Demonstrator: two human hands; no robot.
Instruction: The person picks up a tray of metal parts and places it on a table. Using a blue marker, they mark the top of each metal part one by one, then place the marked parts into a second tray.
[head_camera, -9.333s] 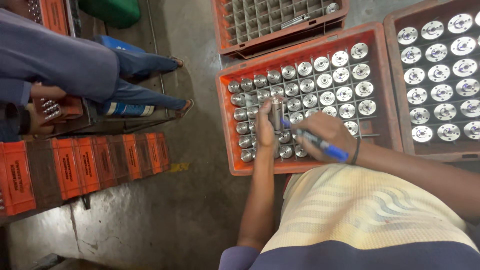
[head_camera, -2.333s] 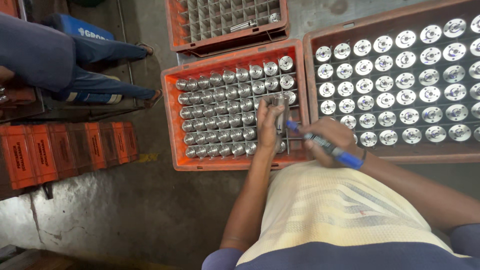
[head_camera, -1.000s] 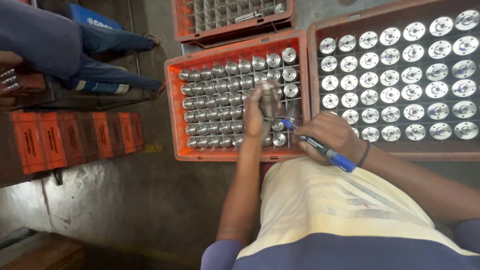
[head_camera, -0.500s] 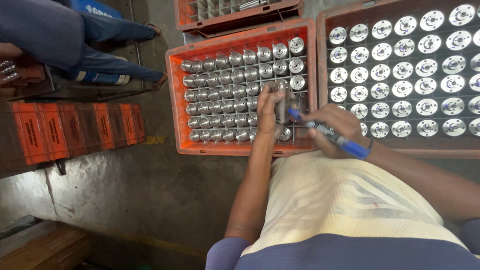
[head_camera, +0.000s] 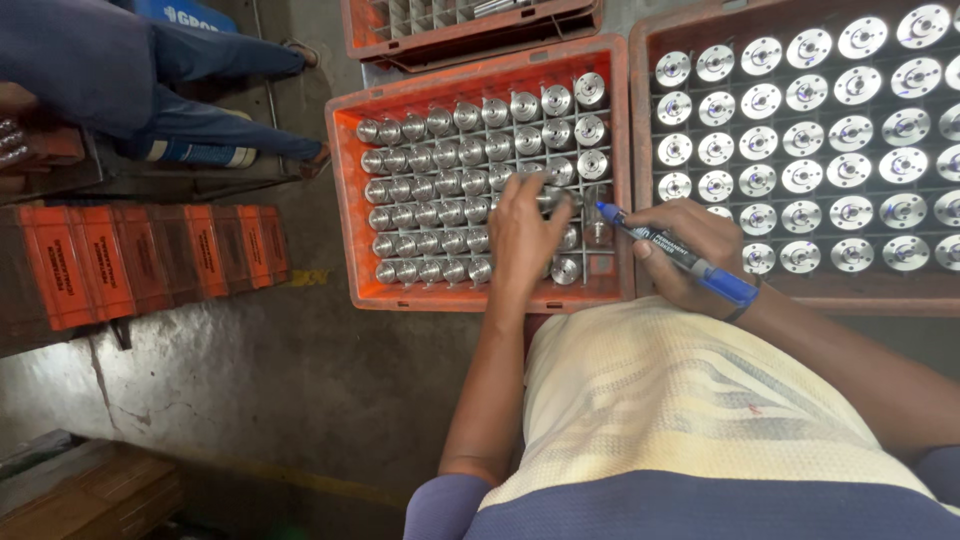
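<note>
An orange crate (head_camera: 347, 190) holds a grid of shiny metal cylinders (head_camera: 440, 185). My left hand (head_camera: 527, 228) rests inside the crate with its fingers around one metal cylinder (head_camera: 551, 194) near the right columns. My right hand (head_camera: 690, 252) grips a blue marker pen (head_camera: 680, 254), whose tip points left at the cylinders beside my left hand. A second crate (head_camera: 800, 296) on the right is full of flanged metal parts (head_camera: 810, 150) standing face up.
A third orange crate (head_camera: 470, 40) with an empty grid lies beyond. A person in blue clothes (head_camera: 150, 90) stands at the upper left. A row of orange crates (head_camera: 140, 260) stands on edge at left on the concrete floor (head_camera: 250, 380).
My left hand lifted a cylinder about a second ago and has since brought it down into the crate. The marker tip stays close beside it. The camera view has shifted slightly.
</note>
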